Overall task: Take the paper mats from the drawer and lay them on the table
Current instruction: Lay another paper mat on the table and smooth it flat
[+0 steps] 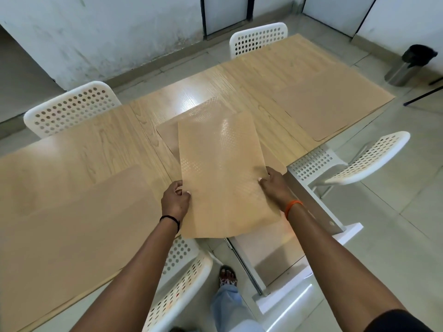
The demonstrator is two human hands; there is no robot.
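Observation:
I hold a tan paper mat (223,168) above the near edge of the wooden table (100,142). My left hand (175,202) pinches its left edge and my right hand (275,185) pinches its right edge. The mat bends a little and shows an embossed dot pattern. Under it another mat (167,135) lies flat on the table. One mat (79,200) lies at the near left and one (316,106) at the far right. The white drawer (311,202) stands pulled out below the table edge, with tan sheets (266,248) inside.
White perforated chairs stand around the table: two on the far side (72,106) (259,37), one at the right (359,161) and one (182,279) close below my arms. A steel bin (407,68) stands on the floor at the far right. My foot (227,274) is beside the drawer.

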